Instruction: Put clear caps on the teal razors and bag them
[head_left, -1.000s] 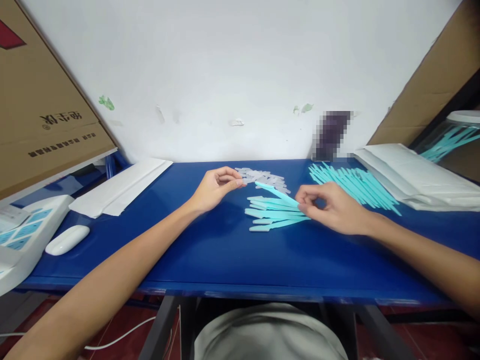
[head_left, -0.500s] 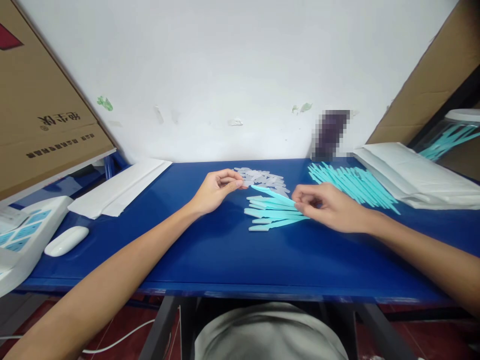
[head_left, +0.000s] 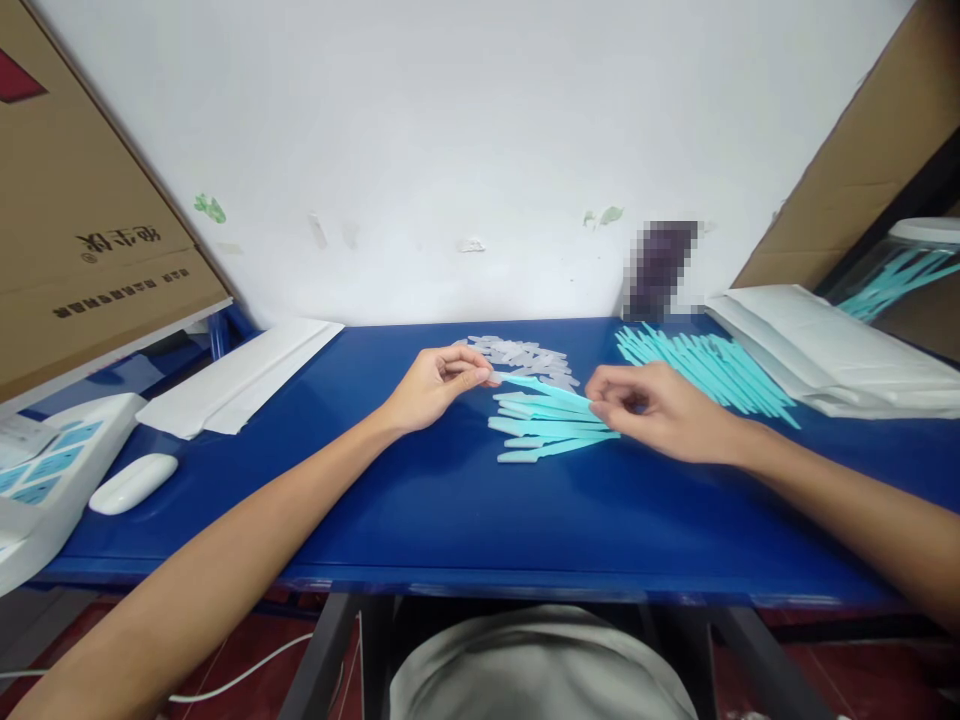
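Observation:
My right hand point(head_left: 660, 410) pinches the handle end of a teal eyebrow razor point(head_left: 551, 388), which points left above several others. At the razor's blade end, my left hand point(head_left: 442, 388) is closed, thumb against fingertips, on a small clear blade cap that the fingers mostly hide. How far the cap sits over the blade I cannot tell. Beneath the held razor lies a fan of teal razors with whitish capped ends point(head_left: 551, 428), their handles toward my right hand. Behind, a heap of loose translucent caps point(head_left: 517, 353) rests on the blue table point(head_left: 450, 510).
A pile of teal razors point(head_left: 712, 372) lies at right beside white padded envelopes point(head_left: 847, 350). Further right stands a clear jar point(head_left: 900, 270) with teal razors. On the left are white paper sheets point(head_left: 240, 380), a white mouse-like case point(head_left: 133, 483) and a white device point(head_left: 67, 470).
My left hand has shifted slightly right, and its fingertips now meet the razor's blade end, where a small gap showed before. My right hand has barely moved.

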